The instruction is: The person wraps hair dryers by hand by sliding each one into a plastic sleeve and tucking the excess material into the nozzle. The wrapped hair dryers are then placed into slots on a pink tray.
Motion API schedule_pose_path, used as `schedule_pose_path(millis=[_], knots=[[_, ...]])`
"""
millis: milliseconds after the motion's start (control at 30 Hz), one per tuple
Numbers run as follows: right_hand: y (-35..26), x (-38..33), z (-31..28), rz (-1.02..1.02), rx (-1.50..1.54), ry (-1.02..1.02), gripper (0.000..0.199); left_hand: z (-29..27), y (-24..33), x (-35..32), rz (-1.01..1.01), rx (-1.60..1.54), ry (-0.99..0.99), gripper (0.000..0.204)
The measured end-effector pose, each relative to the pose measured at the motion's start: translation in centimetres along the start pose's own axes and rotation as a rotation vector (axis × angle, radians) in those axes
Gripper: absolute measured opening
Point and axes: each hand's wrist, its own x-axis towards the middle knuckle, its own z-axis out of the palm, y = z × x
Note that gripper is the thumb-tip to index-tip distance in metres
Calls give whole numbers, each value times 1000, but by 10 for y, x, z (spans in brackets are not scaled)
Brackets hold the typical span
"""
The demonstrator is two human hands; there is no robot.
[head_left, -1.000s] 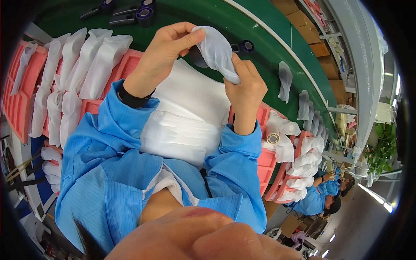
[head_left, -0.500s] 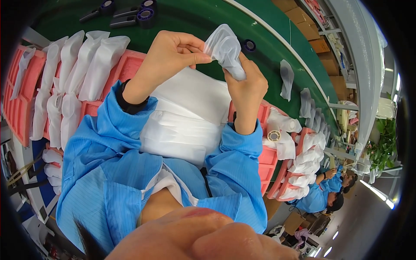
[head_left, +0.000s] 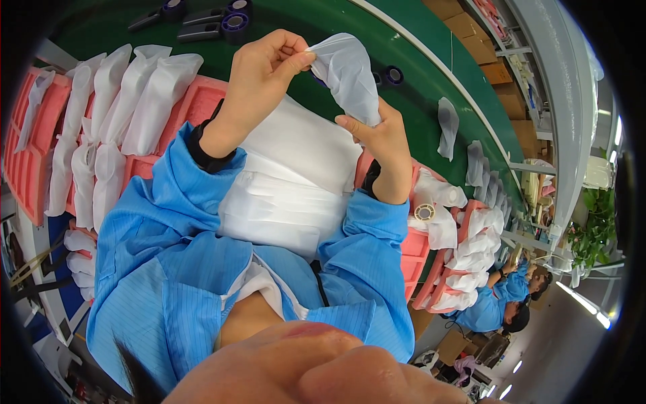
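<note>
One bag (head_left: 350,77), left fingers (head_left: 296,62) pinching edge, right fingers (head_left: 358,127) below

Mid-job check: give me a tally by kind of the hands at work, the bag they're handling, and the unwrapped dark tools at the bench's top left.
Hands: 2, left hand and right hand
Bag: 1
Dark tools: 3
Total: 6

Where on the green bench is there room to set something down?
Beyond the left hand, the green bench is bare between the dark tools and the held white sleeve; another gap lies between the right hand and a lone grey piece. Crowded: the left pink trays, lined with white bags, and farther right, where grey pieces cluster.
</note>
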Motion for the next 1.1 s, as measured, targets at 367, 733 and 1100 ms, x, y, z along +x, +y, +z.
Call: schedule_pose_path(millis=[367, 733, 1100], knots=[[-5, -4, 11, 84, 351, -130, 39, -6, 10, 2, 62, 179, 47, 12], [-2, -6, -20, 34, 296, -375, 41, -20, 27, 4, -268, -428, -186, 14], [1, 0, 20, -194, -58, -143, 49, -3, 34, -18, 76, -156, -21, 9]])
